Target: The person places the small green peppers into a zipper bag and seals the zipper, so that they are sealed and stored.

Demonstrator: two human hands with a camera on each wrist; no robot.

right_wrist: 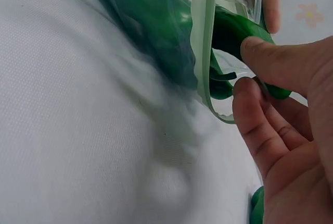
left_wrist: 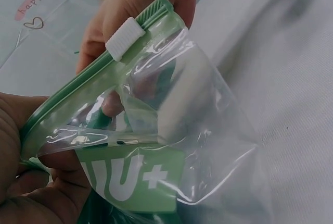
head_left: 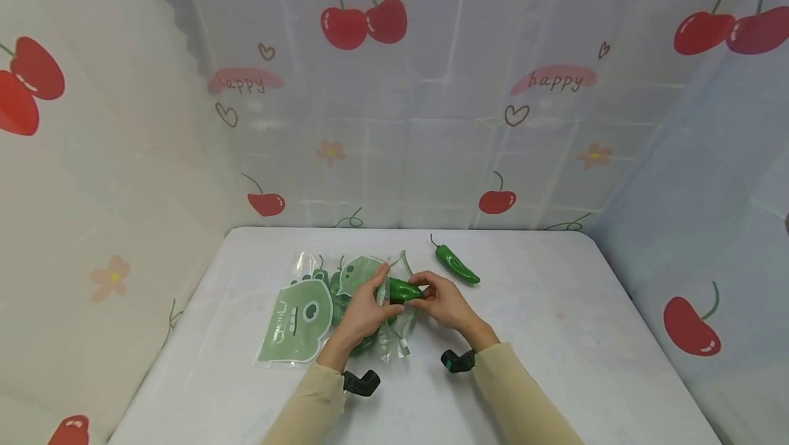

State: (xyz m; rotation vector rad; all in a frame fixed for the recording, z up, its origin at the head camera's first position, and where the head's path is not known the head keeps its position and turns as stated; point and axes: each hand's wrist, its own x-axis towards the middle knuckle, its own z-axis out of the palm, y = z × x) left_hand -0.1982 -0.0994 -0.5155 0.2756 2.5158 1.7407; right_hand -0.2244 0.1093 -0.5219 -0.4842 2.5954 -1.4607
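Observation:
A clear zip bag printed with a green cartoon monster (head_left: 296, 325) lies on the table with several green peppers (right_wrist: 151, 21) inside. My left hand (head_left: 364, 308) holds its open mouth, fingers at the green zip strip (left_wrist: 67, 88). A white slider (left_wrist: 125, 39) sits on that strip. My right hand (head_left: 448, 302) pinches a glossy green chili pepper (head_left: 403, 290) between thumb and fingers. In the right wrist view, one end of this pepper (right_wrist: 237, 28) is inside the bag's mouth and the other end sticks out.
Another green chili pepper (head_left: 457, 264) with a curved stem lies on the white table (head_left: 555, 335), beyond my right hand. Cherry-printed sheets (head_left: 425, 123) stand around the table's back and sides. Each wrist carries a small black camera (head_left: 457, 361).

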